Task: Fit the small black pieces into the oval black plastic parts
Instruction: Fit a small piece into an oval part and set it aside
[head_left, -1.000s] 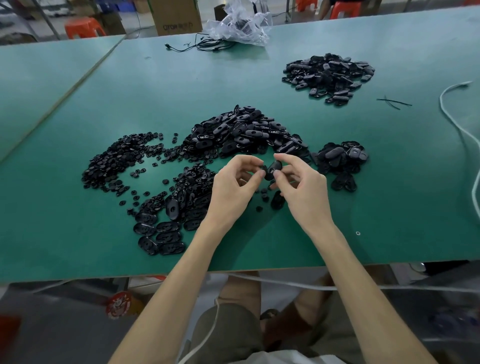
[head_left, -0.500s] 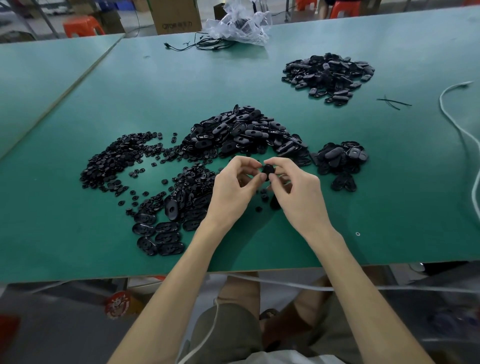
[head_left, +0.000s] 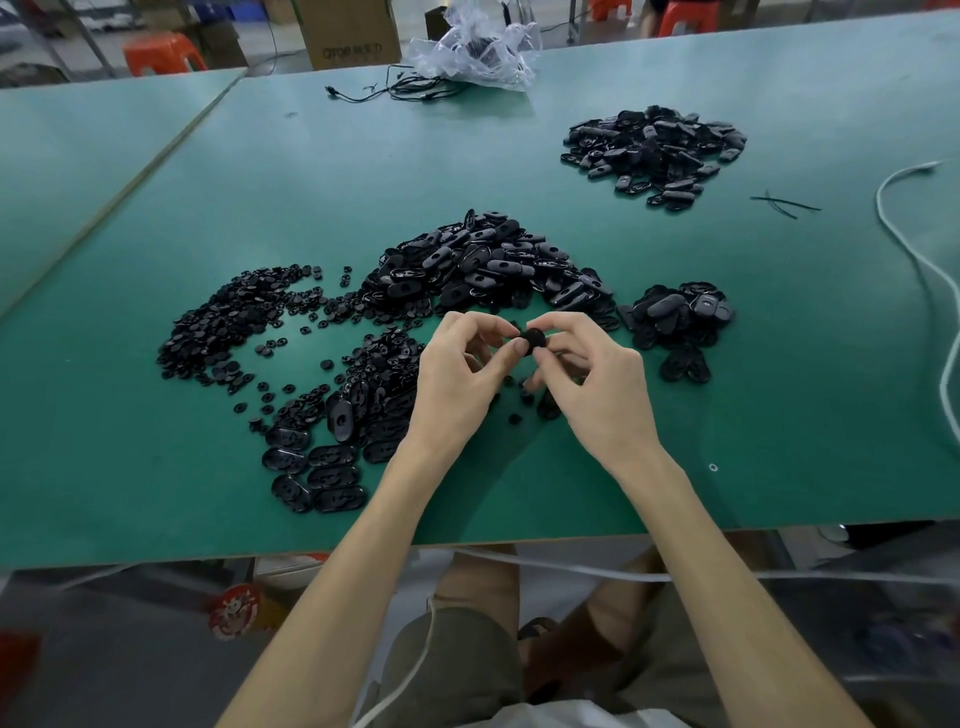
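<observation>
Fitting looks under way: left hand (head_left: 462, 374) pinches the 9 o'clock edge of a black oval part (head_left: 533, 340), right hand (head_left: 592, 384) its 3 o'clock edge, at 6 o'clock of the big pile (head_left: 483, 265). Next probably comes a firm seating press.

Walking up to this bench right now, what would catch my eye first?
Near the front of the green table, the left hand and right hand pinch one black part between their fingertips. Just behind them lies a big heap of oval black parts, with a spread of small black pieces to its left and a second heap farther back on the right.
</observation>
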